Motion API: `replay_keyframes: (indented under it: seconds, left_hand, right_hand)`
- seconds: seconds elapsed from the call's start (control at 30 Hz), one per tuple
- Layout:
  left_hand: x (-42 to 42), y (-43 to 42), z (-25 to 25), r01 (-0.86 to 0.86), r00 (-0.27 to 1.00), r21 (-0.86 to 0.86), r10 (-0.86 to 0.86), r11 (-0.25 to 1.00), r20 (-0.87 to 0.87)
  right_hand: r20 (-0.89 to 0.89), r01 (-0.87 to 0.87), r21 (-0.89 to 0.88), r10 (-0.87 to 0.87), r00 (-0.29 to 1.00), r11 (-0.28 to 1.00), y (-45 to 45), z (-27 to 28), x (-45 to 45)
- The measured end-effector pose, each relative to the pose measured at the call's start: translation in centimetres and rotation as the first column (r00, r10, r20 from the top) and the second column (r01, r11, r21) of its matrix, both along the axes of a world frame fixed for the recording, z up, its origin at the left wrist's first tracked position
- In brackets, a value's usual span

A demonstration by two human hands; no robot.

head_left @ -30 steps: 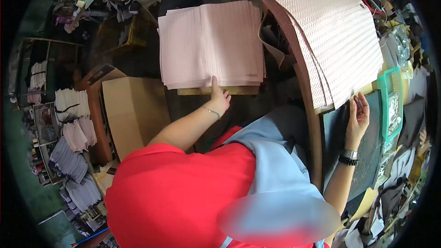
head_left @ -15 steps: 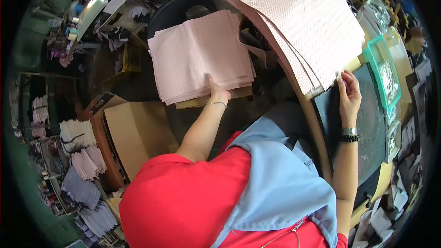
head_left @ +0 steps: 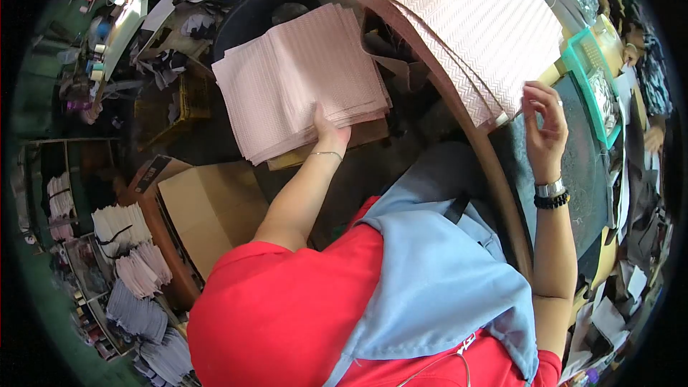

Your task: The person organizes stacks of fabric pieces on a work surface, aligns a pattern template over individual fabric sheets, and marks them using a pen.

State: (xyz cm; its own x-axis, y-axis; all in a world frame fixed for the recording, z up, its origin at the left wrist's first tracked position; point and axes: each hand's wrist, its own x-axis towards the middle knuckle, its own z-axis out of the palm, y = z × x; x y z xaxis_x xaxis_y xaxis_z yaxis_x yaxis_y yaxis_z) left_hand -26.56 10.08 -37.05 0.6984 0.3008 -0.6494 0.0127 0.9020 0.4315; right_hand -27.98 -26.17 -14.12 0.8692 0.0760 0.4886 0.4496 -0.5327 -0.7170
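A stack of pale pink textured sheets [head_left: 294, 75] lies at upper centre. My left hand [head_left: 330, 131] grips its near edge, thumb on top and the other fingers hidden beneath. On the curved table at the upper right rests a larger pile of pink woven-pattern sheets [head_left: 466, 29]. Beside that pile's near corner is my right hand [head_left: 545, 118], raised over a dark board [head_left: 584, 165], its fingers curled and apart with nothing visible between them.
An open cardboard box [head_left: 215, 204] stands left of my left arm. Bundled pieces [head_left: 140, 315] fill a rack at the far left. A green tray [head_left: 591, 86] sits right of my right hand. Other people's hands show at the upper left and far right.
The view has shifted and turned. My right hand has come away from the large pile's corner and risen slightly. My left hand still holds the smaller stack's edge.
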Motion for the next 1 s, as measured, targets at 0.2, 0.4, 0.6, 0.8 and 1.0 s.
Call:
replay_keyframes:
  seconds: [0.2, 0.4, 0.6, 0.8, 1.0]
  left_hand:
    - [-0.8, 3.4, 2.4, -0.089, 0.990, -0.107, 0.077, 0.990, -0.117]
    - [-2.6, 6.2, 6.5, -0.048, 0.995, -0.061, 0.042, 0.997, -0.091]
    - [-4.4, 4.5, 7.1, 0.109, 0.976, 0.059, -0.096, 0.992, -0.197]
    - [-5.6, 3.6, 5.5, 0.129, 0.989, 0.008, -0.128, 0.992, -0.074]
    - [-9.3, 6.5, 3.7, -0.151, 0.985, -0.031, 0.147, 0.988, -0.093]
  right_hand:
    - [-0.553, -0.498, 0.159, 0.494, 0.671, 0.853, 11.1, 2.8, -1.0]
    - [-0.881, -0.038, 0.434, 0.433, 0.194, 0.900, 18.7, -7.0, 5.0]
    - [-0.822, 0.112, 0.569, 0.562, 0.091, 0.815, 24.0, -10.3, 7.0]
    - [-0.922, 0.035, 0.361, 0.351, 0.165, 0.932, 24.8, -13.1, 7.0]
    - [-0.824, -0.094, 0.275, 0.285, 0.490, 0.957, 28.5, -12.5, 5.0]
